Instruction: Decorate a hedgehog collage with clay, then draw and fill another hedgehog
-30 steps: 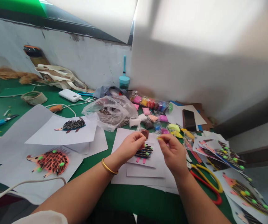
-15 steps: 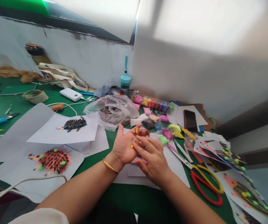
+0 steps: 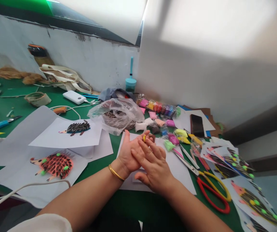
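Note:
My left hand (image 3: 130,153) is held palm up over white paper sheets (image 3: 179,170), its fingers stretched out. A small piece of yellow clay (image 3: 144,138) rests at its fingers. My right hand (image 3: 155,164) lies across the left palm with straight, slightly spread fingers. Whatever is under those fingers is hidden. Something brown (image 3: 151,138) shows just behind the fingertips, mostly covered. To the right of the hands are bagged bits of coloured clay, among them a light green packet (image 3: 169,145).
Scissors with red and yellow handles (image 3: 214,191) lie right of the paper. Hedgehog pictures made with seeds (image 3: 52,166) are at left, with more stacked at right (image 3: 254,199). A plastic bag of seeds (image 3: 116,116), a phone (image 3: 197,125) and a power bank (image 3: 74,97) lie farther back.
My right fingers have moved left over the left palm and now cover the small yellow bit that showed there. The left hand has shifted slightly.

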{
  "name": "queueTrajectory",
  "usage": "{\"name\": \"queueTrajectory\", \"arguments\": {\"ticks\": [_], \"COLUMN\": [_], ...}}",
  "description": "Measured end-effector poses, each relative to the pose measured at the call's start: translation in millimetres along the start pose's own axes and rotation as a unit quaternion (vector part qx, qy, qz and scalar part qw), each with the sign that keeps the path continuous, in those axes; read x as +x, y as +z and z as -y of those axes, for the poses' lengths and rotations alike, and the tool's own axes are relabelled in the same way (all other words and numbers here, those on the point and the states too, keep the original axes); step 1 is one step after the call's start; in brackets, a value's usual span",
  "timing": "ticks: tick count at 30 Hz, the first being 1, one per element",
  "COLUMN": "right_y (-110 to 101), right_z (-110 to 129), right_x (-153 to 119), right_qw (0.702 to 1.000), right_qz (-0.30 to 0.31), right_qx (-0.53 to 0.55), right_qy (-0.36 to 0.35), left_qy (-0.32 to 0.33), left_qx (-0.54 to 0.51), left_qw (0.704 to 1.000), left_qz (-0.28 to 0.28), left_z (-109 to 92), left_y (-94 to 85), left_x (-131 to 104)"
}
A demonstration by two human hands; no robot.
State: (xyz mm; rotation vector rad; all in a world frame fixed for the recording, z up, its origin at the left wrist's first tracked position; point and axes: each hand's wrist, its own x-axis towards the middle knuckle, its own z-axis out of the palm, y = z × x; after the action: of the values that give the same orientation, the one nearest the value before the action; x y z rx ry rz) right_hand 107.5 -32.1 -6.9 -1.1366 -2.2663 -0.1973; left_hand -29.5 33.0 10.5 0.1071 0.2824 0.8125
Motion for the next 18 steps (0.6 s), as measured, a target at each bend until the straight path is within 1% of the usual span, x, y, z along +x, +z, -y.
{"name": "queueTrajectory", "arguments": {"ticks": [1, 3, 6, 8, 11, 13, 16, 18], "right_y": [-0.3, -1.8, -3.3, -2.2, -0.4, -1.0, -2.7, -2.7], "right_z": [-0.5, -2.1, -3.6, -3.4, -4.2, -5.3, -5.0, -4.1], "right_x": [0.4, 1.0, 1.1, 0.8, 0.1, -0.3, -0.6, -0.3], "right_qw": [1.000, 1.000, 1.000, 1.000, 1.000, 1.000, 1.000, 1.000], "right_qz": [-0.002, -0.006, -0.001, 0.007, 0.007, 0.000, 0.000, 0.004], "right_qx": [-0.007, -0.019, -0.003, 0.005, -0.011, -0.015, 0.012, 0.021], "right_qy": [0.009, 0.020, -0.005, -0.016, 0.016, 0.026, -0.009, -0.021], "left_qy": [-0.001, 0.017, 0.044, 0.031, 0.005, 0.018, 0.039, 0.021], "left_qx": [0.000, 0.004, 0.009, 0.012, 0.017, 0.010, -0.008, -0.007], "left_qw": [1.000, 1.000, 0.999, 0.999, 1.000, 1.000, 0.999, 1.000], "left_qz": [0.002, 0.007, 0.001, -0.009, -0.008, 0.001, 0.006, 0.003], "left_z": [-0.1, -1.1, -3.3, -3.1, -1.2, -1.1, -3.0, -3.6], "left_y": [-0.2, 0.1, 1.7, 2.0, 0.5, -0.7, -1.2, -1.0], "left_x": [0.3, 0.9, 0.7, 0.4, 1.1, 1.9, 2.3, 2.1]}}
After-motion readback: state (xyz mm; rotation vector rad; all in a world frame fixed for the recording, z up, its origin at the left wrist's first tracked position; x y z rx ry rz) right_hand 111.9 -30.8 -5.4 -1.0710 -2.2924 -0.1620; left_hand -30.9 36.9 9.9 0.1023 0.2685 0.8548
